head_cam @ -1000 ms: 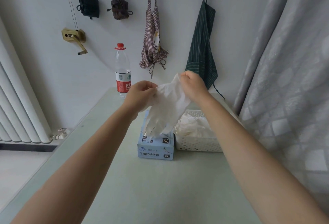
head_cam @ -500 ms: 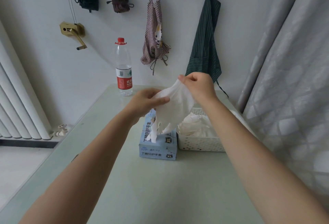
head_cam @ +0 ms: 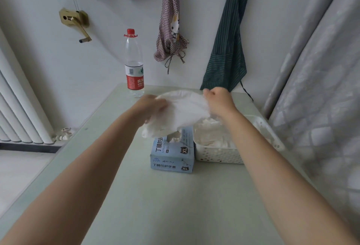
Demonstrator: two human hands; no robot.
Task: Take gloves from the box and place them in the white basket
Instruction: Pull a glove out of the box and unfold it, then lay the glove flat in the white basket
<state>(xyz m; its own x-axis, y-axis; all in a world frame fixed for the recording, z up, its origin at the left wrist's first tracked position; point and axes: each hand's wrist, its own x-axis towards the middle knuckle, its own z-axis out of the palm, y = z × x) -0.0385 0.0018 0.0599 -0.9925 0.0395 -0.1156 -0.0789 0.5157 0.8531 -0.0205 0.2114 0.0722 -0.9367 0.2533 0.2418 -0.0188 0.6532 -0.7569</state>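
Black "XL" marks show on the pale blue cardboard glove box. Your left hand and right hand both grip a thin white glove, hiding the box's opening.

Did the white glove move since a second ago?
Yes. The white glove, held by both hands, has dropped lower toward the blue glove box and spread out flatter, whereas earlier it hung upright above it.

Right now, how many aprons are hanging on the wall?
2. A red checked apron with a cartoon cat hangs right of the water bottle. A dark green striped apron hangs further right, near the curtain.
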